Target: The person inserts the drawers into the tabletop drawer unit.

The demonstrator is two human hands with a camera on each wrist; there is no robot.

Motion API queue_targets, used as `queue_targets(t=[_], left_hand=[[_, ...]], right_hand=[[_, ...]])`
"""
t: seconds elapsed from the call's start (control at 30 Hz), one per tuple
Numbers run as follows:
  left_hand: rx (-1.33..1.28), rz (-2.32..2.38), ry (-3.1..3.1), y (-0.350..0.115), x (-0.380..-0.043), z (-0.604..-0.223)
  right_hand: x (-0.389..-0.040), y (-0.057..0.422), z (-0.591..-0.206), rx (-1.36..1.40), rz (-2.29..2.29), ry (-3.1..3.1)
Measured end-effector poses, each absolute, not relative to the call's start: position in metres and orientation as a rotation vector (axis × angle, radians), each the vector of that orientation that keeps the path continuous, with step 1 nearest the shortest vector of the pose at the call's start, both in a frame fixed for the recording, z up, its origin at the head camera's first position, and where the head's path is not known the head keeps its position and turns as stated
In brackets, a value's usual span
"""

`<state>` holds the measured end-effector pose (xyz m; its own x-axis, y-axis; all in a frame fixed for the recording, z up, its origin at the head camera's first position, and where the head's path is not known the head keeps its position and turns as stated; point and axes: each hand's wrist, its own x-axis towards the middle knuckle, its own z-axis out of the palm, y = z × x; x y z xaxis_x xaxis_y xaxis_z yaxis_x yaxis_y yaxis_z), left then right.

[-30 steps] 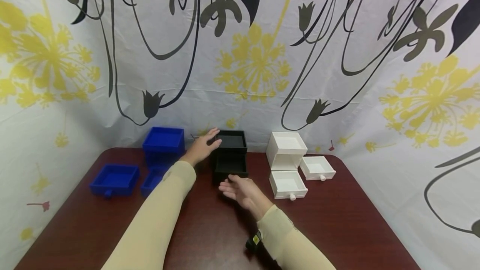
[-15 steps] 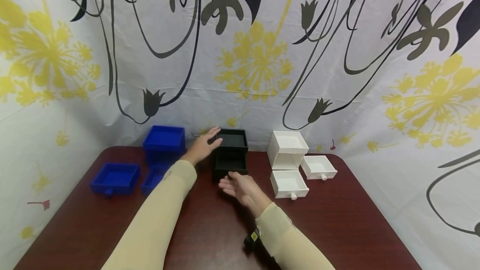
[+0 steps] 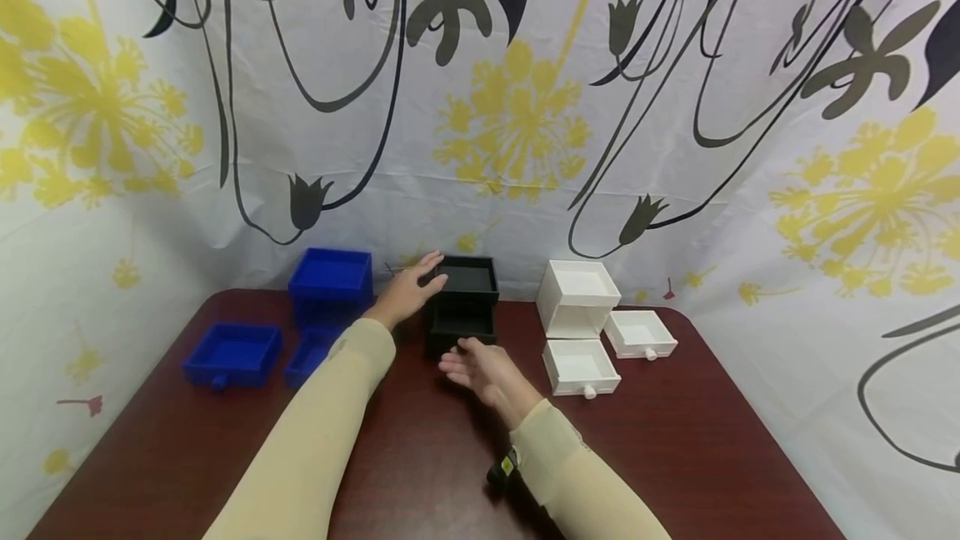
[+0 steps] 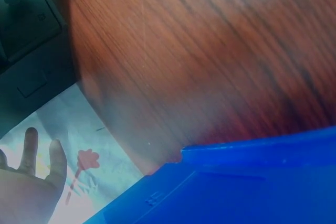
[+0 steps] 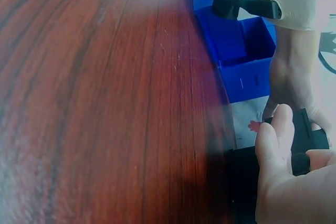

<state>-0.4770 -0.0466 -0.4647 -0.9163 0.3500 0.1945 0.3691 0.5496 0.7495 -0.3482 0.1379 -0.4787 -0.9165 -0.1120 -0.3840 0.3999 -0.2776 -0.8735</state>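
Note:
A black two-level drawer box (image 3: 465,275) stands against the wall, its lower drawer (image 3: 462,325) partly out at the front. My left hand (image 3: 408,294) is at the box's upper left edge with fingers extended; in the left wrist view those straight fingers (image 4: 30,148) lie beside the black box (image 4: 31,51). At the drawer front is my right hand (image 3: 486,369), palm turned sideways. In the right wrist view a round black knob (image 5: 300,164) sits between its thumb and straight fingers (image 5: 269,148), apparently pinched. Whether the left fingertips press on the box is hard to tell.
A blue box (image 3: 330,273) with two pulled-out blue drawers, one loose (image 3: 232,354), is at left. At right are a white box (image 3: 577,294) and two white drawers (image 3: 582,367). The patterned cloth (image 3: 525,140) hangs behind the brown table (image 3: 420,457).
My right hand has moved slightly forward, and the black drawer's front sits a little closer to the box. My left hand has stayed at the box. The head view has tilted slightly.

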Motion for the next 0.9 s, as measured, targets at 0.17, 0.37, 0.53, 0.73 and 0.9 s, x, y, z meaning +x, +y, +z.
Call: queue_targets(t=[0.17, 0.37, 0.53, 0.73, 0.9], left_hand=[[-0.648, -1.34, -2.751, -0.0471, -0.4757, -0.4619], [-0.65, -1.332, -2.752, -0.0478, -0.4774, -0.4637], [-0.659, -1.337, -2.75, -0.0479, -0.4779, -0.4627], [-0.667, -1.342, -2.755, -0.0476, -0.4768, -0.4622], [-0.645, -1.346, -2.762, -0.0475, -0.4755, -0.4625]], right_hand=[[-0.35, 0.1376, -0.4779, 0.363, -2.233, 1.68], [-0.3514, 0.1365, -0.4772, 0.363, -2.239, 1.673], [-0.3527, 0.1371, -0.4763, 0.369, -2.247, 1.675], [-0.3519, 0.1388, -0.4767, 0.358, -2.238, 1.675], [-0.3495, 0.1399, -0.477, 0.312, -2.218, 1.701]])
